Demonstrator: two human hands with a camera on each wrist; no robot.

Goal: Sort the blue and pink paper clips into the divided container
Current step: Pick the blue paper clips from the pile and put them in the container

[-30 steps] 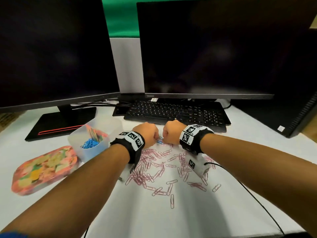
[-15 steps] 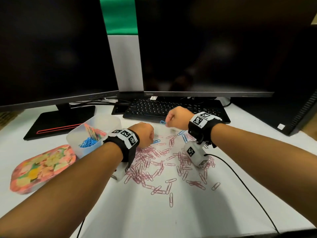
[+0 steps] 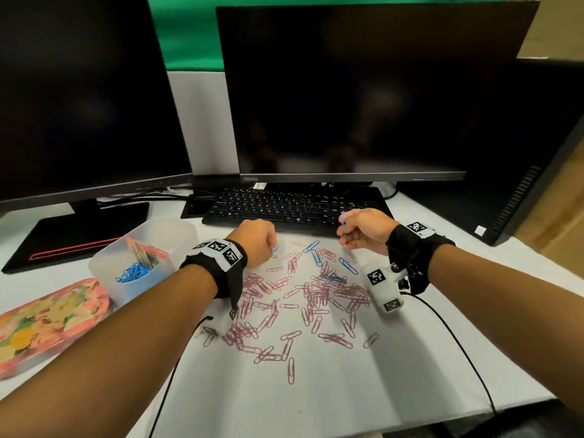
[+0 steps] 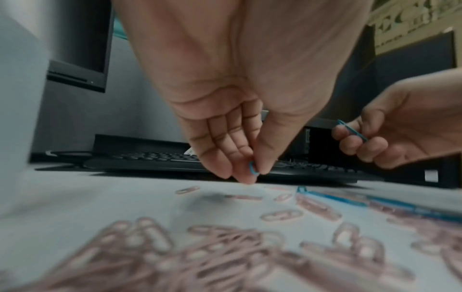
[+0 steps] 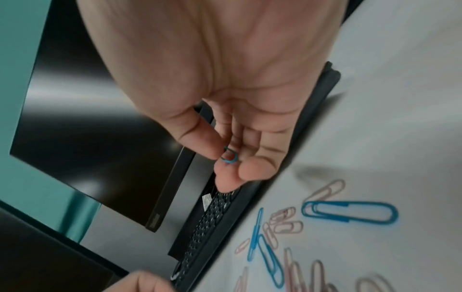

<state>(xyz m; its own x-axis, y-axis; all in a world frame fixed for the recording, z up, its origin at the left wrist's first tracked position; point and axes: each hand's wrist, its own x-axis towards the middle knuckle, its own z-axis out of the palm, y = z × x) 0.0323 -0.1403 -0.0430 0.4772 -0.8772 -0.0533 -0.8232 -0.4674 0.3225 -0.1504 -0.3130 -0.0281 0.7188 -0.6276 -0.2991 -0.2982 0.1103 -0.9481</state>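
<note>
White table [image 3: 363, 390]: pink paper clips [image 3: 303, 298] scattered mid-frame, divided container [image 3: 139, 257] and floral lid [image 3: 47, 320] left, keyboard [image 3: 290, 207] above.

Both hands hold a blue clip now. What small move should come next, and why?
Probably carry the left hand to the divided container and drop its blue clip onto the blue pile. It is the nearer hand, and its grip is already secure.

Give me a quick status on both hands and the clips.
Left hand pinches a blue clip at the table. Right hand pinches another blue clip, lifted. Divided container unobstructed.
</note>
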